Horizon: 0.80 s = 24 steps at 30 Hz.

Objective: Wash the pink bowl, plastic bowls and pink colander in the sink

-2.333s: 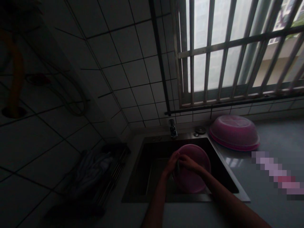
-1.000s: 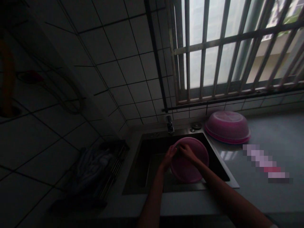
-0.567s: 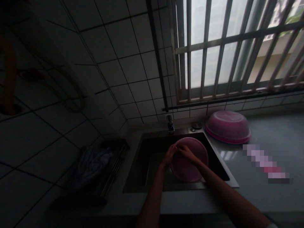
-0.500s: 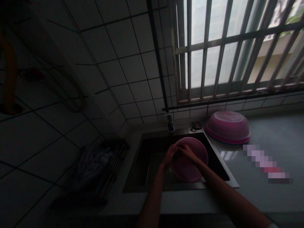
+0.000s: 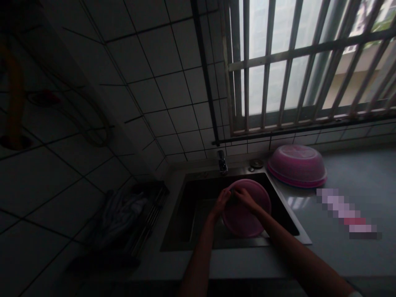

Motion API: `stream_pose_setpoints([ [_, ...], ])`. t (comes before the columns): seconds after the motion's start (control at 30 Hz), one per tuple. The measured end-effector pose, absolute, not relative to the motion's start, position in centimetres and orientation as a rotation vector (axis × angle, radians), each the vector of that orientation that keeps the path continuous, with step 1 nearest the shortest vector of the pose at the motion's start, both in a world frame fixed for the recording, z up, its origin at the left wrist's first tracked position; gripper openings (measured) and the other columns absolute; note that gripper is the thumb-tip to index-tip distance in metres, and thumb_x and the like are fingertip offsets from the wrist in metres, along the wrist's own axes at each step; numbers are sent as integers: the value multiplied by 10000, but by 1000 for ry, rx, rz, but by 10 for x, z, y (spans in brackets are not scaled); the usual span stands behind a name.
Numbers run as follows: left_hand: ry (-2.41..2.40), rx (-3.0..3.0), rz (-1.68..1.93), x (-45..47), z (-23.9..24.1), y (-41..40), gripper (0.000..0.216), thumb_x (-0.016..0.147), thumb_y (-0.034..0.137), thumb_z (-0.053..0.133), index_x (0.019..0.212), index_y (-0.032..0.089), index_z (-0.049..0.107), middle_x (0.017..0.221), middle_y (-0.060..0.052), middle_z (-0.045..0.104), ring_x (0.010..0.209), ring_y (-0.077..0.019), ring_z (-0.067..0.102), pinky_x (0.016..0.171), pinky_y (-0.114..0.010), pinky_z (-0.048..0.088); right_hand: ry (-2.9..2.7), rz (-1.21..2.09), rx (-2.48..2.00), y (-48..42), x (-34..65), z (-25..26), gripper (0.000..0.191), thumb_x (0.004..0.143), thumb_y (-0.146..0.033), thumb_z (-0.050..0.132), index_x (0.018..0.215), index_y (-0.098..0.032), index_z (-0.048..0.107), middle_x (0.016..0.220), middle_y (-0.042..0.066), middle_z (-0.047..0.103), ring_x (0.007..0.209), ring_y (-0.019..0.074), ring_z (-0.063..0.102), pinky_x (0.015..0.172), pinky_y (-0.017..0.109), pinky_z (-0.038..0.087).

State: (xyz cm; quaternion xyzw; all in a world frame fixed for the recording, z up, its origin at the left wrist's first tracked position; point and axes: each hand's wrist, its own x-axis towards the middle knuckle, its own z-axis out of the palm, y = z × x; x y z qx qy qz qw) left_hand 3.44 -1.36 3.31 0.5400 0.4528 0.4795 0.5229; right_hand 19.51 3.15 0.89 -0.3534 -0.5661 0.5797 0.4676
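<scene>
A round pink basin [image 5: 247,225] stands in the right part of the metal sink [image 5: 202,237]. Over the basin's left side, my left hand [image 5: 223,199] has its fingers curled together. Close beside it, my right hand [image 5: 244,197] is also closed, fingers bent towards the left hand. Between the fingertips there is a small dark spot, too dim to name; what either hand holds cannot be made out. Just behind the hands rises a chrome faucet [image 5: 222,163].
An upturned pink basket [image 5: 297,165] sits on the counter [image 5: 355,169] right of the sink. A round drain strainer [image 5: 256,163] lies by the faucet. Left of the sink, a dark rack [image 5: 151,218] carries a crumpled cloth [image 5: 126,210]. A barred window [image 5: 278,82] is above.
My right hand's fingers have drawn slightly away from my left hand's, leaving a small gap. Basin and arms stay nearly in place.
</scene>
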Motion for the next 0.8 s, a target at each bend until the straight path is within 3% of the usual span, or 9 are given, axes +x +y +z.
stream_pose_setpoints([
  [0.27,1095,1299,1136,33,30,-14,726,833,743,702,1319,205,672,1450,-138,654,1379,-328,571,1250,-477,342,-1599,1586,-727,23,190,-1,428,750,-565,785,950,-189,744,968,81,767,875,254,689,845,395,579],
  [0.5,1080,1289,1144,35,35,-15,724,857,734,684,1346,200,660,1482,-132,630,1414,-336,539,1257,-496,328,-1371,1450,-861,29,195,7,443,815,-562,688,997,-161,739,931,92,757,780,232,661,711,342,558],
  [0.7,1104,1291,1135,32,28,-13,729,862,737,673,1356,200,648,1454,-137,647,1388,-327,558,1245,-487,345,-1504,1524,-763,21,193,12,433,803,-566,749,989,-175,740,964,87,754,868,253,687,803,370,571],
  [0.8,1108,1282,1141,31,26,-11,727,837,752,688,1323,212,667,1414,-135,669,1370,-332,569,1242,-496,348,-1539,1598,-730,17,188,11,446,776,-587,771,930,-170,730,899,79,746,826,245,684,768,358,567],
])
